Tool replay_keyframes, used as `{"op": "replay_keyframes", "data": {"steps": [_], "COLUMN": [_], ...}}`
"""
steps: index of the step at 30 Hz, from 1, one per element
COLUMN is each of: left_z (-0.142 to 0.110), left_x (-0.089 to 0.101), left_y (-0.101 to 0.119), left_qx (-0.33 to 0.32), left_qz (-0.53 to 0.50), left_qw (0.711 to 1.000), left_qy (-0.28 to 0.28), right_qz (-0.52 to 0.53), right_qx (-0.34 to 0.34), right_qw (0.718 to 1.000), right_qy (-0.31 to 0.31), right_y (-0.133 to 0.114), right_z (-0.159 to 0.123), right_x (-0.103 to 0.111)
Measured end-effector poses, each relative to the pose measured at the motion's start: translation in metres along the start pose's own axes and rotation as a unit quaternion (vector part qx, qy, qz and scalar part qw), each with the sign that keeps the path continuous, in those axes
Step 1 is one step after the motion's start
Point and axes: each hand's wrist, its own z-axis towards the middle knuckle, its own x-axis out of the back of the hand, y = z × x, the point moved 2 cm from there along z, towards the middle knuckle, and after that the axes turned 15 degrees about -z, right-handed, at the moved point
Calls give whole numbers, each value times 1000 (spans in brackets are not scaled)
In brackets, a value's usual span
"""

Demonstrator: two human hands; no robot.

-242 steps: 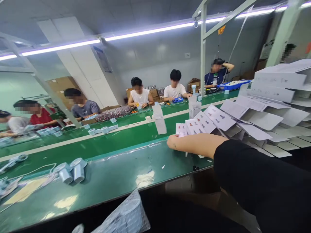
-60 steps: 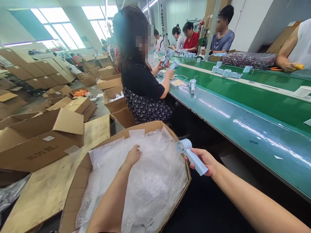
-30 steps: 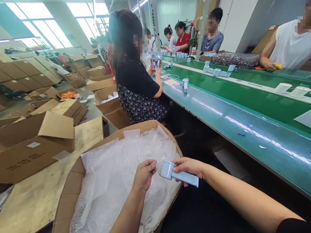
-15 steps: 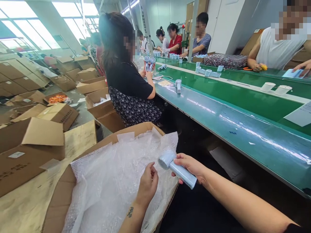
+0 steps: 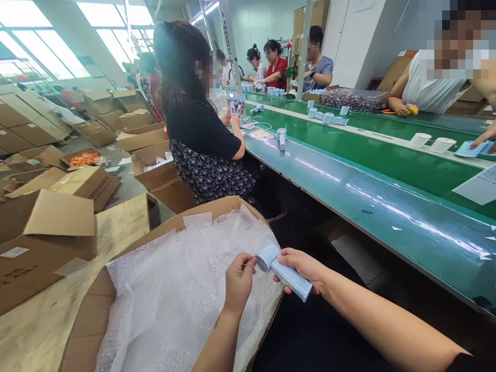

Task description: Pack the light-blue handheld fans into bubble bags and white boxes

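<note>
My right hand is closed around the handle of a light-blue handheld fan, whose round head points up and left. Thumb and fingers of my left hand are pinched together at the left edge of the fan's head; whether they grip a bit of film or the rim is too small to make out. Beneath both hands lies a heap of clear bubble-wrap bags in a large open cardboard box.
A green workbench runs along the right, bearing another light-blue fan and white cups. A co-worker in black sits ahead, holding fans. Open cartons crowd the left. More people work across the belt.
My left hand has moved up and right to the fan's head, its fingers now pinched there. The fan stays in my right hand, almost unmoved.
</note>
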Motion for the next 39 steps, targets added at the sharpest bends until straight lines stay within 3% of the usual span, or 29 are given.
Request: {"op": "replay_keyframes", "data": {"steps": [2,6,9,15,17,19,21,23,26,28,31,35,39], "left_z": [-1,-2,0,0,-6,-14,-25,-33,-35,-29,-15,-1,7], "left_x": [-3,-8,-8,-6,-6,-10,-19,-26,-29,-28,-25,-19,-17], "left_y": [-5,-11,-16,-23,-18,-11,-6,-5,0,10,30,49,62], "left_qx": [14,83,113,106,48,-65,-170,-194,-145,-125,-100,12,92], "left_qz": [4,-178,-233,-177,-99,21,116,144,152,144,116,54,-20], "left_qw": [1000,979,966,977,991,994,978,970,977,982,988,998,995], "left_qy": [-16,-54,-12,52,80,84,28,-36,-33,-4,-7,-15,-14], "right_qz": [10,38,45,44,38,36,36,37,28,-30,-164,-287,-426], "right_qx": [-11,-15,-9,-46,-54,-50,-44,-49,-68,-75,-74,-54,-9], "right_qw": [1000,998,997,997,997,998,998,994,990,993,982,951,892], "right_qy": [21,-38,-58,-43,-34,-16,27,87,117,83,48,103,150], "right_y": [3,2,-1,2,4,3,0,-3,-7,-11,-20,-41,-77], "right_z": [2,3,2,3,4,6,9,11,12,13,18,25,20], "right_x": [2,2,4,8,7,4,1,-3,-10,-15,-15,-8,-10]}}
